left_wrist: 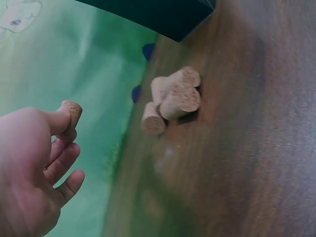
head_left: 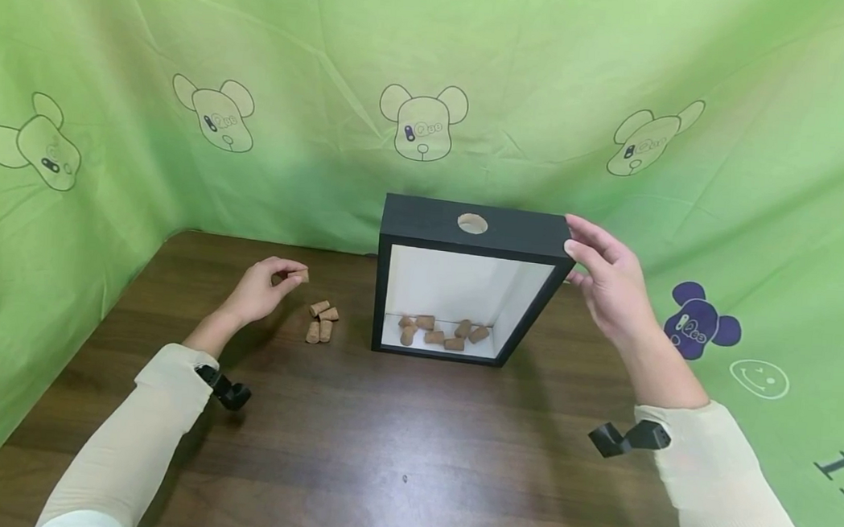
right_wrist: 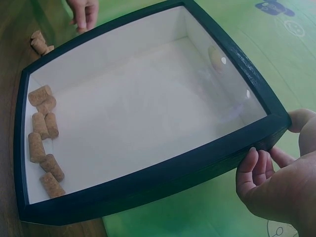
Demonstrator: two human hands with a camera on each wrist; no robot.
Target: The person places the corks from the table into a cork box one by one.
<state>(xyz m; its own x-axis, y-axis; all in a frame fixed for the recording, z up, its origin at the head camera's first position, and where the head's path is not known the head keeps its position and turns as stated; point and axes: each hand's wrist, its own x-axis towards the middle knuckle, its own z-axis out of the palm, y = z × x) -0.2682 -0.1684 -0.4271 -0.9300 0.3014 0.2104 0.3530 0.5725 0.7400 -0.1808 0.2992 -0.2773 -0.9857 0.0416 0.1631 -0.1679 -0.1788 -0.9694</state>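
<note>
One cork (head_left: 303,275) is pinched btwn thumb + fingertips of the L hand (head_left: 256,293), w/ loose corks (head_left: 328,314) lying just R of those fingertips. Black box (head_left: 425,220) is gripped at its top corner by the R hand (head_left: 612,287); more corks (head_left: 434,338) are seen inside, well below that hand's fingers.

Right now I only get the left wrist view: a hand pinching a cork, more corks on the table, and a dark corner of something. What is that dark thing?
Observer: A black box, white on the inside.
Visitor: Oh! Is there anything in it?
Observer: Yes, several corks lie along the bottom.
Visitor: And is anyone steadying it?
Observer: The right hand holds it by an upper corner.
</note>
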